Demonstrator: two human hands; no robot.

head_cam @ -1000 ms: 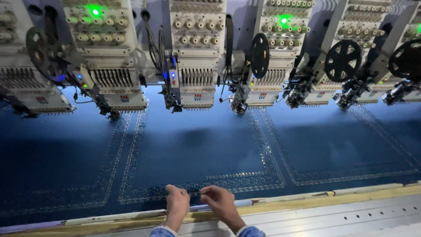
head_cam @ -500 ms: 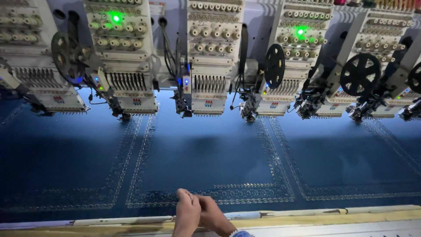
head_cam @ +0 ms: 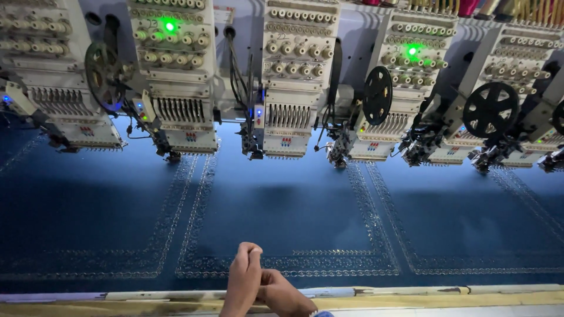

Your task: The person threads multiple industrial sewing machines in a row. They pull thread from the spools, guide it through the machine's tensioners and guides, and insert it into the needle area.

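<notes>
Fig.: Left hand point(head_cam: 245, 282) and right hand point(head_cam: 283, 293) pressed together at the near edge of the dark blue fabric point(head_cam: 282, 217), stretched flat under the embroidery heads point(head_cam: 294, 117). Fingertips pinched shut; what they hold, if anything, can't be told. Cloth likely light, soft, taut; stitched borders point(head_cam: 329, 264) delicate, so best taken at the plain edge by the frame rail point(head_cam: 411, 290).

Bare hands point(head_cam: 258, 287); a blue cuff point(head_cam: 322, 314) at one wrist.
</notes>
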